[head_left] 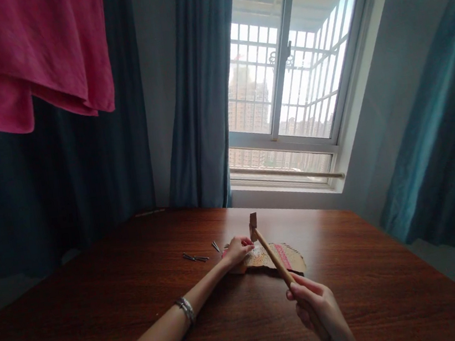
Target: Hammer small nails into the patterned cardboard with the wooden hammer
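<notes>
My right hand [314, 304] is wrapped round the wooden handle of a hammer [273, 255], its head raised just above and beside my left fingertips. My left hand [238, 249] reaches over a torn piece of cardboard [293, 257] with pink print, thumb and fingers pinched together. Whatever sits in that pinch is too small to make out. Left of this hand, several dark nails [196, 257] lie loose on the table, with a few more nails [215, 245] closer to the cardboard.
The brown wooden table [144, 304] runs back to a wall with a barred window [282, 74]. Blue curtains [196, 96] hang on both sides of it. At the upper left a pink cloth [28, 57] hangs down in front.
</notes>
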Demonstrator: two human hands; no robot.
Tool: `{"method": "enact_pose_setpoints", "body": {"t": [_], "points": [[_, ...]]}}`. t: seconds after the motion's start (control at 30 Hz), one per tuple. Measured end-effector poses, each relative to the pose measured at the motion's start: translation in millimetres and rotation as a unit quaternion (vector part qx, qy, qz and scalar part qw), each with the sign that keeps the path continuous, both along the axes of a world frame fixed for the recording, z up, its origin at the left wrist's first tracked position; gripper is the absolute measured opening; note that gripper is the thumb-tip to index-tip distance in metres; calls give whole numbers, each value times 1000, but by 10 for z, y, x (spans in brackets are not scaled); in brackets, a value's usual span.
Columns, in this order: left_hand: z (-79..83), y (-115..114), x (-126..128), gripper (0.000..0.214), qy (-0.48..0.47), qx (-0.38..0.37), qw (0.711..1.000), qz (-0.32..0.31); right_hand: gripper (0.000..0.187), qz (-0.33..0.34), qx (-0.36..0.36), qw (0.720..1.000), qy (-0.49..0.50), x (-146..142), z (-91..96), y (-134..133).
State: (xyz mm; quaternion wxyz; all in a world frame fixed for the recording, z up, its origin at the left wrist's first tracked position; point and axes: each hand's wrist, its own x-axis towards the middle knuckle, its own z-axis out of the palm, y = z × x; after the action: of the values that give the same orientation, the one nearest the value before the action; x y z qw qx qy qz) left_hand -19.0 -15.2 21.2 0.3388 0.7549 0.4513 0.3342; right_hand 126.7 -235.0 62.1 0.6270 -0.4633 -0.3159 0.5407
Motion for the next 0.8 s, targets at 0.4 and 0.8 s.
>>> {"method": "enact_pose_setpoints", "body": {"t": [0.4,0.8], "points": [[-105,75,21,24,-33,8,999,-26,54,7,-2,1000,-23,28,5,6],[181,-149,-30,26,2,-10,1000,-18,56,2,-1,1000,-25,54,-13,14]]}}
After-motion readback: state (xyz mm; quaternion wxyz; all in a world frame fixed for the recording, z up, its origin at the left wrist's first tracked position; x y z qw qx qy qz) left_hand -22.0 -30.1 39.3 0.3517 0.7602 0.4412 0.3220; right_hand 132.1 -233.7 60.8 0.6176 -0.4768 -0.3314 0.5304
